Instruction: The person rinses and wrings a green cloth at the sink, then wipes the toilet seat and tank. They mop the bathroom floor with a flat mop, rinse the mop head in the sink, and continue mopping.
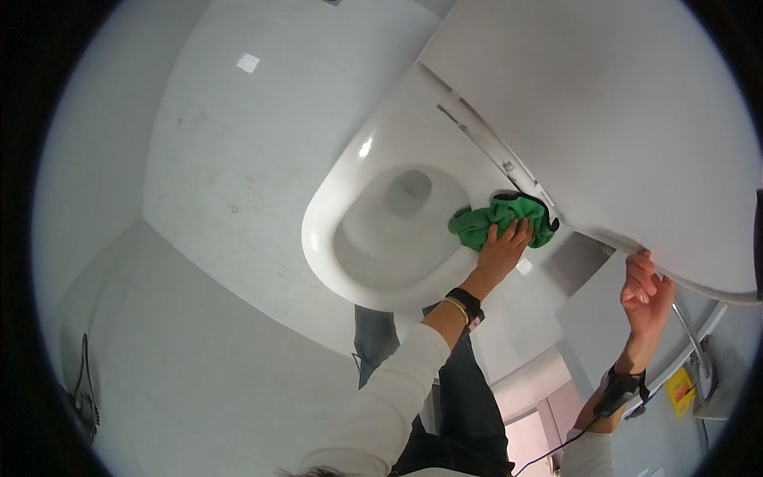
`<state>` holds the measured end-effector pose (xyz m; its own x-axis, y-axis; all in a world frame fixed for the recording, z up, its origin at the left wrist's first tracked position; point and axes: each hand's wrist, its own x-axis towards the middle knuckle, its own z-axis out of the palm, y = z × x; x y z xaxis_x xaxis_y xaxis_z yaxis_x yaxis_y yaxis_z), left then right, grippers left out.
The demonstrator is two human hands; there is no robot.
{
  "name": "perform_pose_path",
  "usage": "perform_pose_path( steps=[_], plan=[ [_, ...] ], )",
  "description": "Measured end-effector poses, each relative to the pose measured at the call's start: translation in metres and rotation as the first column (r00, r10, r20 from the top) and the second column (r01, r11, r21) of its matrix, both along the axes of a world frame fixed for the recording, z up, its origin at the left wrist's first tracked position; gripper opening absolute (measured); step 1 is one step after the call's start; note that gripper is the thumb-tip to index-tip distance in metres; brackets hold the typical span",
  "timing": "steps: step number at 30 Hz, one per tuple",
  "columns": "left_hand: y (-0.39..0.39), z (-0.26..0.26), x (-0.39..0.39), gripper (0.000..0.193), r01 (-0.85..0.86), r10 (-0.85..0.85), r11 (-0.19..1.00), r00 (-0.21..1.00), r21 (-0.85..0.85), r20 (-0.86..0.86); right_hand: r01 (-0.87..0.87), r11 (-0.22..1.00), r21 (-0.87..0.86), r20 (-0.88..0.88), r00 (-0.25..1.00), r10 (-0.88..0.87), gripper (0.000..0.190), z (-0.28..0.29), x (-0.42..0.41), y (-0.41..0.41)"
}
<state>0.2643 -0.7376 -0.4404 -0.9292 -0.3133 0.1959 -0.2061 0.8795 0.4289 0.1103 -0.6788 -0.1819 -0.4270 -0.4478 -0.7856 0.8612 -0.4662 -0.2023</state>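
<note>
A green microfibre cloth (477, 226) with a black edge lies bunched on the rear rim of a white toilet bowl (322, 244), close to the hinge strip (489, 140). My left hand (503, 250) grips and presses this cloth, fingers spread over it; a dark watch and a gold-coloured bracelet are on the wrist. My right hand (647, 292) holds the edge of the raised toilet lid (602, 131), its fingers curled at the rim. A black device with a cable is strapped to my right wrist. Part of the cloth hangs over the inner bowl edge.
Pale floor (238, 149) with brownish marks surrounds the bowl. A shower head (86, 393) is at the far left. To the right are a washbasin edge (679, 352) and a yellow packet (679, 390). My legs (471, 393) stand close to the bowl's front.
</note>
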Motion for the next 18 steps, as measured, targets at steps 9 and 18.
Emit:
perform_pose_path(
  steps=[9,18],
  plan=[
    [-0.018,-0.005,0.197,0.044,0.237,-0.219,0.965,0.964,-0.112,0.153,-0.048,0.997,-0.060,-0.047,0.998,0.045,0.032,-0.012,-0.004,0.008],
    [-0.224,-0.013,0.285,0.043,0.471,-0.343,0.868,0.796,-0.155,0.499,-0.055,0.998,-0.015,-0.103,0.993,0.054,0.035,-0.016,-0.007,0.011]
  ],
)
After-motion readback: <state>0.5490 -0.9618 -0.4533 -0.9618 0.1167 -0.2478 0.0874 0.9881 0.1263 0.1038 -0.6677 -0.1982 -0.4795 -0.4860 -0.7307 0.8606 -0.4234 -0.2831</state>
